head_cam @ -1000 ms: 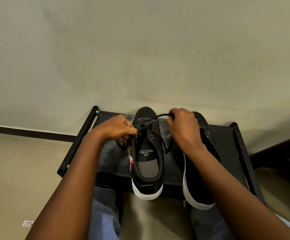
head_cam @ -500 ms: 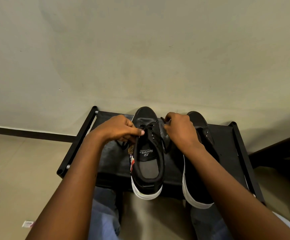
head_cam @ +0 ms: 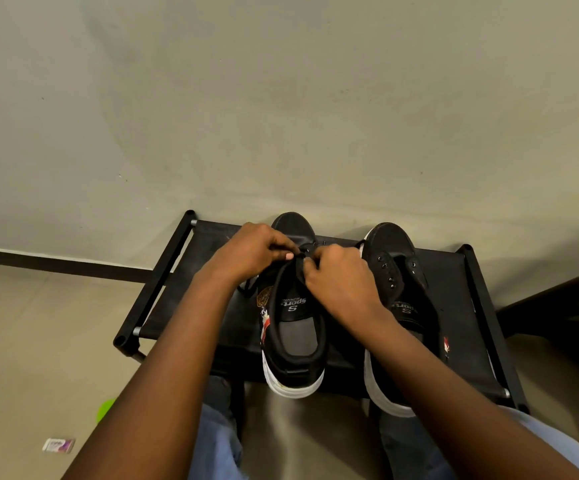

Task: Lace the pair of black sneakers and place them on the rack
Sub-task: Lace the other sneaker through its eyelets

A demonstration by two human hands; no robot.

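Head view, right hand (head_cam: 341, 285) now meeting left hand (head_cam: 253, 252) over left sneaker (head_cam: 295, 327)

The two sneakers (head_cam: 295, 327) were black with white soles and white lettering on grey insoles. The rack (head_cam: 461, 306) was black. The wall (head_cam: 281, 98) was greenish beige; the person's trousers (head_cam: 219, 441) were pale blue.
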